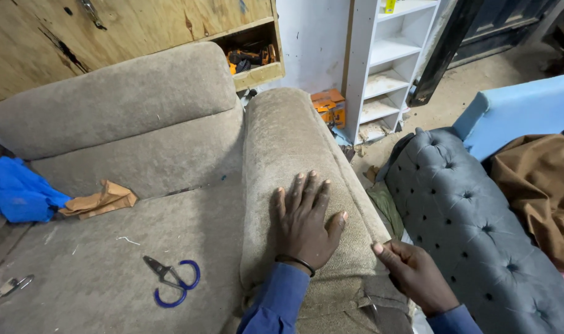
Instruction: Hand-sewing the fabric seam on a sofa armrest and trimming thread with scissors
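A: What's closest to the lens?

B: Two blue sleeves, and the hands coming out of them. The left hand (305, 224) lies flat, fingers (322, 193) spread open, on top of the beige fabric-covered sofa armrest (288, 142). The right hand (413, 272) pinches the loose beige fabric edge (381, 291) at the armrest's outer side, thumb and fingers closed on it.

A: And where does that armrest sit?

B: At the right end of the beige sofa seat (108, 272), running back toward the rounded beige back cushion (115, 96).

A: Anything lying about?

B: Blue-handled scissors (170, 279) on the seat, just left of the armrest. Farther left, a crumpled brown paper scrap (99, 201) beside a bunched blue cloth (16, 193). A small metal tool (9, 287) sits at the seat's left edge.

A: On the other side?

B: A grey button-tufted cushion (473, 229) close against the armrest, brown cloth (542, 185) heaped beyond it.

A: Any storage?

B: A white shelf unit (387, 62), an orange box (328, 105) at its foot, and a plywood cubby (254, 55) holding orange-and-black tools.
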